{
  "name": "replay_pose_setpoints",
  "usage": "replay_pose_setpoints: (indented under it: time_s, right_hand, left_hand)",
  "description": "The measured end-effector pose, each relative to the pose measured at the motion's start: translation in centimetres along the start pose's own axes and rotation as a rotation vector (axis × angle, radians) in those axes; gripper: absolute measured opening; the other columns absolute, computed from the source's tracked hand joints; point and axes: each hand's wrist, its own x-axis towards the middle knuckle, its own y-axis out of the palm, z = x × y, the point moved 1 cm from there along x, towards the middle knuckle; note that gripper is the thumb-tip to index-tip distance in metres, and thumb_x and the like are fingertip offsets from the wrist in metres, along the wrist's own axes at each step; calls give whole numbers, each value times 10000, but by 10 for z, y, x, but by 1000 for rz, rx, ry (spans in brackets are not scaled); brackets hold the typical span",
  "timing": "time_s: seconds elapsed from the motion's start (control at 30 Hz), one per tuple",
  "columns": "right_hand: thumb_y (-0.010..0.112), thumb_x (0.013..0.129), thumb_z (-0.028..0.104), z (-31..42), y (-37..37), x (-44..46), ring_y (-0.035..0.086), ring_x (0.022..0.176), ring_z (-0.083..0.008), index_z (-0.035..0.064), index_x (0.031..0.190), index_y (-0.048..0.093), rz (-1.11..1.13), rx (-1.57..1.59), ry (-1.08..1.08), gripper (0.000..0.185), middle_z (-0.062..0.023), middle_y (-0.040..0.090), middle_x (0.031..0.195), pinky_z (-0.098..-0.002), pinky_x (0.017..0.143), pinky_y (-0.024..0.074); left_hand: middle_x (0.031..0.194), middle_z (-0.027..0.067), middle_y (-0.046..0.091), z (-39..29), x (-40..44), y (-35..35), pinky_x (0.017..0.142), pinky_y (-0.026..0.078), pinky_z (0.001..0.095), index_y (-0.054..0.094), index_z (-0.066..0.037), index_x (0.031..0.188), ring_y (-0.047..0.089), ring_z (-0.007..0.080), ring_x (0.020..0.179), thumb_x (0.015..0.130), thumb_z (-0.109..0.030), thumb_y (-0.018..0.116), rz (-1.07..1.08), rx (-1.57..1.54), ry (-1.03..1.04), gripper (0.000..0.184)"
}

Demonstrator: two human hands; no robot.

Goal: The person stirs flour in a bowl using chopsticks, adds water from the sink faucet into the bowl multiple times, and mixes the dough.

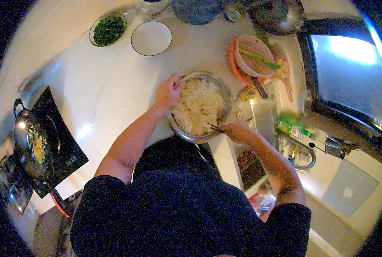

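A round metal bowl stands at the counter's front edge, filled with a pale, clumpy mass that looks like cooked rice. My left hand is closed on the bowl's upper left rim, with the thumb over the inside. At the lower right of the bowl, my right hand grips a pair of dark chopsticks. Their tips reach into the pale food. How the right fingers wrap the chopsticks is partly hidden.
A white dish and a glass bowl of chopped greens sit at the back left. Colanders stand right, beside the sink and a green bottle. Far left, a wok with yellowish food rests by a black cooktop.
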Motion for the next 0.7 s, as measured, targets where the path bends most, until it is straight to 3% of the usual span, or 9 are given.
replay_pose_setpoints:
  time_s: [0.1,0.23,0.3,0.4,0.43,0.5,0.57,0.63,0.7]
  right_hand:
    - [487,837,110,-17,72,6,521,499,-200,210,1239,465,8,684,89,415,-68,544,620,-303,453,445]
    - [449,865,140,58,19,13,456,396,-176,198,1209,484,-38,969,335,350,-66,507,583,-285,333,353]
    - [427,912,203,79,11,27,330,356,-80,214,1278,424,-39,1388,522,366,13,410,536,-215,297,250]
    - [434,910,193,87,39,50,319,357,-74,205,1274,435,-185,1877,409,365,15,415,538,-213,302,243]
    - [433,913,188,90,39,46,320,363,-71,209,1268,448,-231,1897,497,357,10,428,533,-217,300,235]
    - [435,911,176,70,63,38,320,367,-71,208,1269,453,-433,1627,368,360,9,427,529,-218,306,236]
    - [434,912,167,54,57,16,329,375,-72,207,1269,456,-438,1467,374,361,12,419,523,-220,320,249]
    - [429,914,163,46,8,-11,348,387,-74,205,1269,460,-267,1414,499,359,18,403,513,-222,343,276]
    - [468,877,154,29,-2,-12,416,456,-130,205,1244,489,-345,1110,440,371,-10,485,587,-288,427,368]
  left_hand:
    - [818,147,637,-1,1,-2,639,482,376,562,-127,1047,626,294,731,799,-216,599,-16,-20,-2,266]
    - [820,147,636,5,0,4,637,482,374,566,-121,1043,621,302,732,801,-214,596,-7,-121,-3,261]
    - [823,150,635,4,-2,6,640,482,379,563,-117,1046,617,316,734,809,-221,585,-53,-69,57,259]
    - [826,156,631,5,1,4,640,480,389,558,-113,1047,610,336,736,822,-235,568,-86,1,98,256]
    - [827,158,630,6,-1,4,639,480,392,557,-112,1046,608,342,736,826,-241,563,-81,21,97,256]
    - [816,161,628,5,-1,2,633,478,398,554,-115,1046,607,344,730,833,-250,554,-54,58,71,252]
    - [803,163,626,4,-3,2,626,476,404,551,-118,1045,606,346,724,837,-255,550,-45,70,64,249]
    - [790,164,625,2,-2,3,617,473,410,548,-122,1043,604,348,717,838,-257,552,-61,57,81,246]
    - [782,166,624,1,0,3,613,471,415,545,-123,1038,604,350,713,837,-256,554,-42,34,82,241]
